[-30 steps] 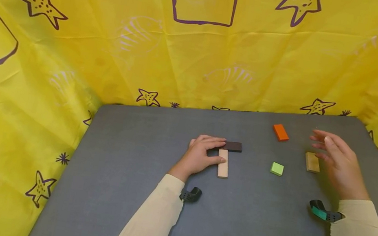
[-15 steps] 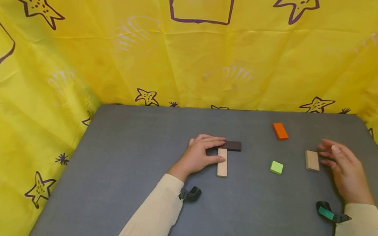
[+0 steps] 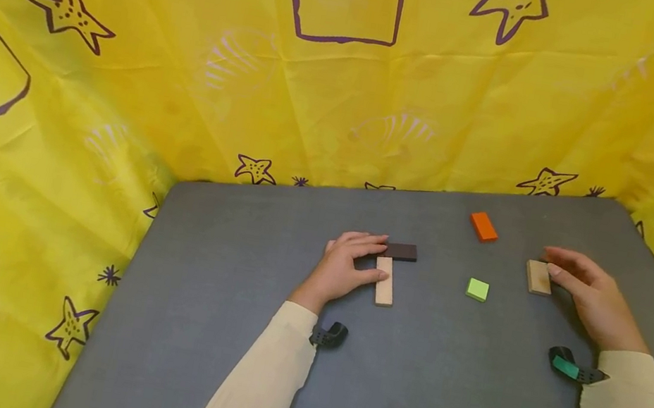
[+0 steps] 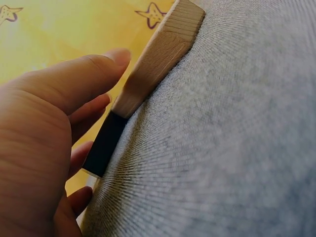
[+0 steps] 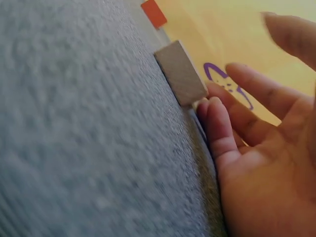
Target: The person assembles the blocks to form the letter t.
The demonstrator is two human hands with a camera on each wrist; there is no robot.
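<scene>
My left hand rests at two blocks that meet in a T shape. Its fingers lie over the left end of the dark brown block, while the thumb touches the upright pale wooden block. In the left wrist view the dark block sits end-on against the wooden block. My right hand is beside a tan wooden block. The right wrist view has its fingertips right at the lower end of that block, with the thumb held well apart.
An orange block lies farther back on the grey table. Between the two hands sits a small lime-green block. A yellow patterned cloth hangs behind the table and along its sides.
My right hand shifted right and toward me, off from over the tan block, then its thumb and fingertips came back to the block's right edge. My left hand stayed in place.
</scene>
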